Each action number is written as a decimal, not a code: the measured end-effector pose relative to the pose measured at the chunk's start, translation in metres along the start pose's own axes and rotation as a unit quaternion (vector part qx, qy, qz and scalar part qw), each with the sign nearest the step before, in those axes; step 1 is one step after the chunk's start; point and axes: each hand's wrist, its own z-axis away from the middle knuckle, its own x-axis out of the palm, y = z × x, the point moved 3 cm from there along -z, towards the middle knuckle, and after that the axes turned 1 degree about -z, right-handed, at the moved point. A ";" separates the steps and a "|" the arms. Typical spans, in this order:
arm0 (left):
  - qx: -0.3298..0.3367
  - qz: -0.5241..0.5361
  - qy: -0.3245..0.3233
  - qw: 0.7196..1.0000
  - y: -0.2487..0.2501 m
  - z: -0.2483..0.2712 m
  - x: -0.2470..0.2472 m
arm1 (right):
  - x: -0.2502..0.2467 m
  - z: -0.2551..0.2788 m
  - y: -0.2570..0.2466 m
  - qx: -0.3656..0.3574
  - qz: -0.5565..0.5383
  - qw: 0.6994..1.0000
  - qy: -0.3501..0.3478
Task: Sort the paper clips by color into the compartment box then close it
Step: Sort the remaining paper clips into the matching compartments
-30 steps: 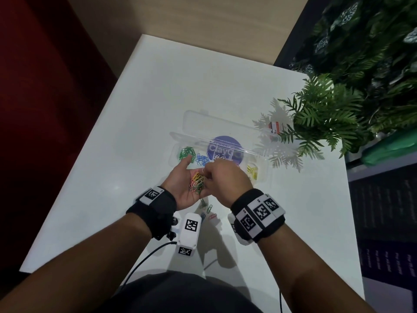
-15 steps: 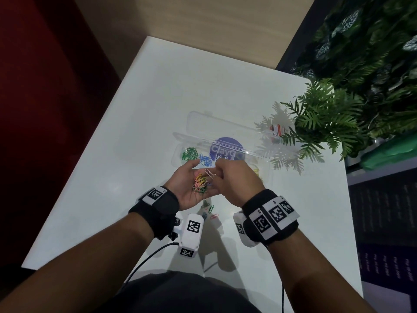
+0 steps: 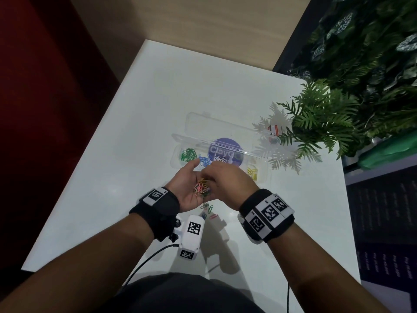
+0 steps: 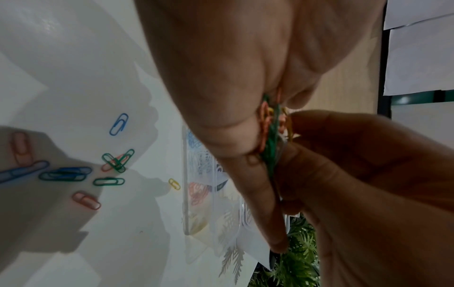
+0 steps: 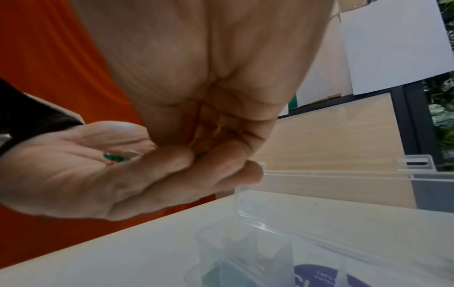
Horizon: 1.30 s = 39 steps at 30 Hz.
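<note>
Loose clips [image 3: 208, 208]: a few green, blue and pink ones lay on the white table [image 3: 126, 177] nearest the person, just below the two hands; the left wrist view showed them scattered flat, some overlapping
Left hand [image 3: 188, 188]: palm up and cupped above the table, fingers gently curved, cradling a mixed bunch of clips [image 3: 201, 188] in pink, green, yellow and orange
Right hand [image 3: 228, 184]: back turned up, fingers bent down into the left palm, fingertips pressed together on the bunch; which single clip they pinched could not be told
Contact: the two hands touched each other at the bunch, raised off the table
Box [image 3: 178, 160]: clear and long, just beyond the hands, resting on the table with its lid [image 3: 225, 129] swung open to the far side
Sorted clips: green clips [image 3: 187, 154] in the leftmost compartment, blue clips [image 3: 205, 161] next, white ones beside those, yellow clips [image 3: 252, 172] toward the right end
Fern [image 3: 320, 123]: fronds hung over the right end of the box
</note>
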 end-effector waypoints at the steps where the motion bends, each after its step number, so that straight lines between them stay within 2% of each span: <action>1: 0.000 -0.006 -0.002 1.000 0.000 0.001 0.001 | 0.001 0.000 0.001 0.000 0.012 1.000 -0.007; 11: -0.008 0.010 -0.021 1.000 -0.001 0.001 0.005 | -0.002 0.003 0.004 0.004 0.000 1.000 -0.008; 17: -0.009 0.010 -0.052 0.999 -0.001 0.000 0.007 | -0.010 0.008 0.012 0.041 -0.141 0.988 0.045; 21: 0.001 0.004 -0.050 0.999 0.000 -0.002 0.006 | -0.008 0.010 0.012 0.014 -0.100 0.993 0.061; 32: 0.018 -0.007 -0.013 1.000 0.002 -0.003 0.009 | 0.001 -0.003 0.008 0.022 0.018 1.000 0.011; 39: 0.023 -0.035 -0.016 0.999 0.005 -0.003 0.009 | -0.001 -0.008 0.007 0.021 0.027 0.999 -0.012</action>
